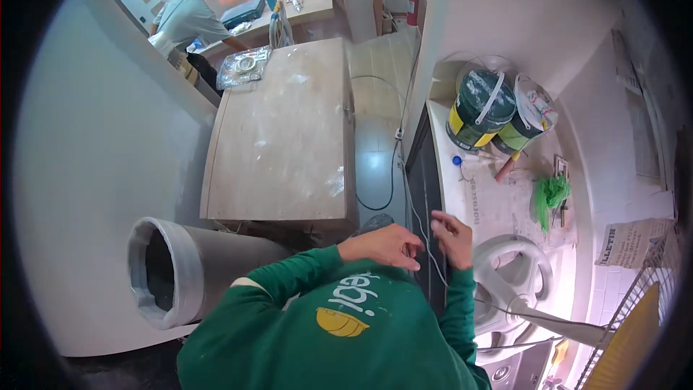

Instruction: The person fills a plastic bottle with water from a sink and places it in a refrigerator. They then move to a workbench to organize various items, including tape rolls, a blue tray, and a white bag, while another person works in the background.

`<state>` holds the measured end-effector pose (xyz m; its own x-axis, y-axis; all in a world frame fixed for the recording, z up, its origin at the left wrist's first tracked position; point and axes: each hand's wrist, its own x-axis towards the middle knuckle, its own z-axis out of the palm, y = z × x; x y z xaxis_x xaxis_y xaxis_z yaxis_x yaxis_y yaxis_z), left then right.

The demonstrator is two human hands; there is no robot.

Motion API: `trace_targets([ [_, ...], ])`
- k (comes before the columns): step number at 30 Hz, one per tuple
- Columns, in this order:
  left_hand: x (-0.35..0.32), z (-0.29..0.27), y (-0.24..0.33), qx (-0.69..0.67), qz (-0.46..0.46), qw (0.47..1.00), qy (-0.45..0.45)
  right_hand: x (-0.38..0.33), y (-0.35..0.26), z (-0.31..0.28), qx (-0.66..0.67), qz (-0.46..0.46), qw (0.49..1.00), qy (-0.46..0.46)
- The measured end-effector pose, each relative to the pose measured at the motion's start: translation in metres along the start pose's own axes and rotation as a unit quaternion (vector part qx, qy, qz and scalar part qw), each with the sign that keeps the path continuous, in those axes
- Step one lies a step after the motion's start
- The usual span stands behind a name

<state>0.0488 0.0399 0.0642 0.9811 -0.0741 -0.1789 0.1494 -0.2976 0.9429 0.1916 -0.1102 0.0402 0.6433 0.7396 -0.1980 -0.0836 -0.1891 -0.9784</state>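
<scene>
Both hands are working a thin white wire at the counter's front edge: left hand curled, fingertips pinching it, right hand pinching it higher. I'd be keeping it taut, feeding slowly, avoiding kinks.

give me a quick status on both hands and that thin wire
Left hand and right hand pinch the thin white wire at the dark panel edge. Paint buckets stand farther back.

Thin white cord between the fingers, too fine to trace.
</scene>
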Motion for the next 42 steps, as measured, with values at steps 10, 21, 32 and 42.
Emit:
trace_targets([
  [10,0.141,-0.170,-0.086,0.100,-0.098,0.988,0.058,0.011,-0.181,-0.012,0.151,-0.450,0.754,-0.455],
  [21,0.214,-0.460,-0.283,0.229,-0.144,0.926,0.265,0.296,-0.231,0.038,0.212,-0.397,0.839,-0.306],
  [32,0.180,-0.540,-0.345,0.287,-0.346,0.841,0.302,0.483,-0.345,0.128,0.469,-0.382,0.680,-0.414],
  [42,0.201,-0.559,-0.359,0.303,-0.170,0.850,0.397,0.515,-0.349,0.153,0.492,-0.230,0.638,-0.546],
])
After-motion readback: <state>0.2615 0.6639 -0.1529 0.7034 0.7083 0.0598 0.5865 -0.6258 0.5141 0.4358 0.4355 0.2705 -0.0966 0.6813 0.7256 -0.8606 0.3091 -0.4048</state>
